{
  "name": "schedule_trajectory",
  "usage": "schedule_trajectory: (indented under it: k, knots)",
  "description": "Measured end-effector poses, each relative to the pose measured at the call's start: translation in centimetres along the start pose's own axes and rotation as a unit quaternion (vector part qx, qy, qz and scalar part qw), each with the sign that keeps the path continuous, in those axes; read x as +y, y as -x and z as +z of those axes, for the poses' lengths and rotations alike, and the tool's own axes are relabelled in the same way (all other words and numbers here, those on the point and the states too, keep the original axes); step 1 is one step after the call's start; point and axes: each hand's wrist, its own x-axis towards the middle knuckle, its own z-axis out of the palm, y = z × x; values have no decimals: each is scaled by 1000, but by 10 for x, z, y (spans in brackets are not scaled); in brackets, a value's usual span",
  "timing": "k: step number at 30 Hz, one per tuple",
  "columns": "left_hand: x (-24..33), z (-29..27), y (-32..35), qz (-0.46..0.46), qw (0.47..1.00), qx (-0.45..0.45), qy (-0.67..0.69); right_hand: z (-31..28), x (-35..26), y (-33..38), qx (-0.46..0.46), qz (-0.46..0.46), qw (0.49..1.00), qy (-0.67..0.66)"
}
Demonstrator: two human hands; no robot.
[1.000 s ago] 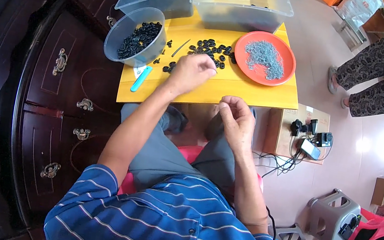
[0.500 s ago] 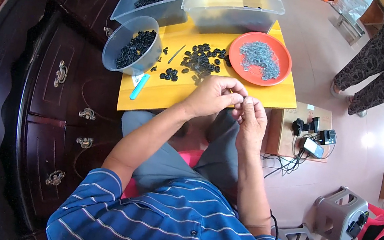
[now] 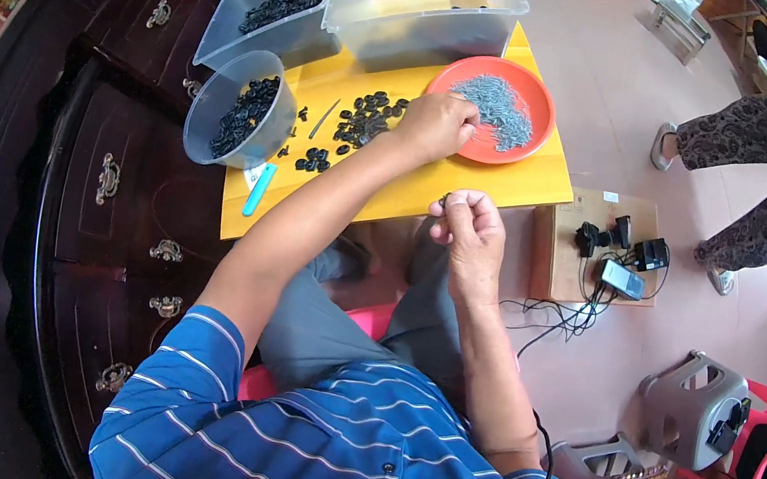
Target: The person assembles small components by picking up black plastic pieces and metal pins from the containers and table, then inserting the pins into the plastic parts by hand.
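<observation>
My left hand (image 3: 433, 128) was at the orange-red plate (image 3: 543, 114), fingers curled down over its left side, tips by the grey metal pieces (image 3: 506, 113) heaped in it. Those fingertips were bunched close; couldn't tell whether they had hold of a piece, contact too small and partly hidden. My right hand (image 3: 471, 242) was nearer my body, at the front edge of the yellow tabletop (image 3: 507, 181), thumb and index pinched on a small dark piece (image 3: 444, 198), other fingers folded in below. Hands apart, not touching.

Just left of my left fingers: loose black round pieces (image 3: 360, 121) spread on the tabletop. Farther left of them, past the forearm, a smaller black cluster (image 3: 313, 160), with a thin dark tool (image 3: 324, 118) lying beyond it. Well left of both hands, a turquoise handle (image 3: 259, 189) lay near the edge, beside a round clear tub (image 3: 205, 103) part filled with black parts.

Beyond my left fingers, at the far side: a wide clear bin (image 3: 428, 32), and left of it another clear bin (image 3: 263, 49) holding more black parts. Right of my right fingers, lower than the tabletop: a cardboard box (image 3: 549, 267) with black devices (image 3: 604, 238) and cables. Farther right, a person in patterned trousers (image 3: 740, 142) stood on the floor.
</observation>
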Motion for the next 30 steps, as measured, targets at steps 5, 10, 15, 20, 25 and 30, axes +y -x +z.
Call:
schedule_trajectory:
  k: [5, 10, 15, 20, 25, 30]
  knots:
    - [-1, 7, -11, 28, 996, -38, -69, 0, -2, -1, -8, 7, 1000, 6]
    - [-2, 6, -19, 62, 987, -93, -117, 0, -4, -1, -9, 13, 1000, 2]
    - [-9, 7, -26, 97, 979, -122, -132, 1, -4, 0, -16, 15, 1000, 1]
    - [-1, -3, -23, 76, 986, -109, -97, 1, -3, 2, -7, 9, 1000, 7]
    - [17, -29, 4, 35, 991, 54, 116, 1, -3, 2, 14, -7, 1000, 3]
    - [38, -41, 52, -53, 949, 74, 303, -2, -2, 1, 1, -9, 1000, -5]
